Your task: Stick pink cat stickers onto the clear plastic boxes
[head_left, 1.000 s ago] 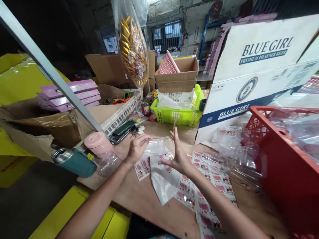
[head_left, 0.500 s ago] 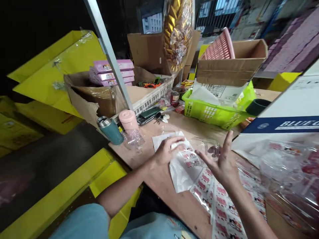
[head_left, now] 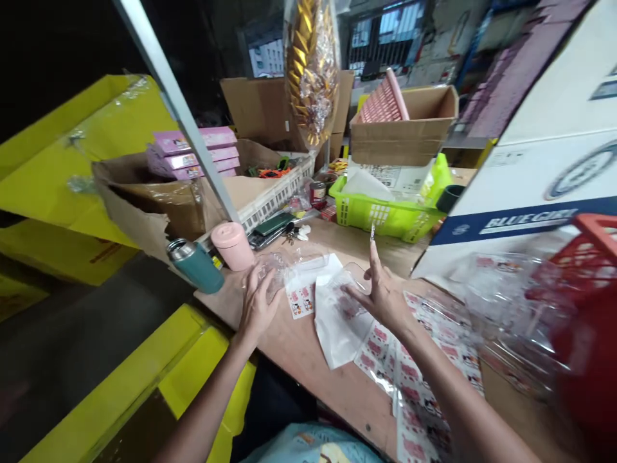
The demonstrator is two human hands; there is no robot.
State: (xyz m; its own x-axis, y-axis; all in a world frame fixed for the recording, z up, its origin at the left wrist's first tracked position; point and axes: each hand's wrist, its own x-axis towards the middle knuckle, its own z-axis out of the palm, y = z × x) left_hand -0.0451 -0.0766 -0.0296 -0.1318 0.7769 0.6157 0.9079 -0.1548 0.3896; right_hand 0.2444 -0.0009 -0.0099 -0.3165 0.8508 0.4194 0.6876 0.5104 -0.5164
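Note:
My left hand reaches over the table with its fingers apart, touching or just above a clear plastic piece. My right hand has its index finger raised and its thumb stretched out. A small shiny piece, perhaps a sticker, sits at the index fingertip. Below and between the hands lie a white backing sheet and a small strip of printed stickers. Another clear plastic piece rests behind my right thumb. Longer sticker sheets run under my right forearm.
A pink cup and a teal flask stand at the left edge. Behind are keys, a green basket and cartons. At the right, clear packaging is piled beside a red basket and a white box.
My left hand has moved left from the sticker sheet to the clear plastic. The right hand's index finger now shows a small shiny piece at its tip. The view has turned right.

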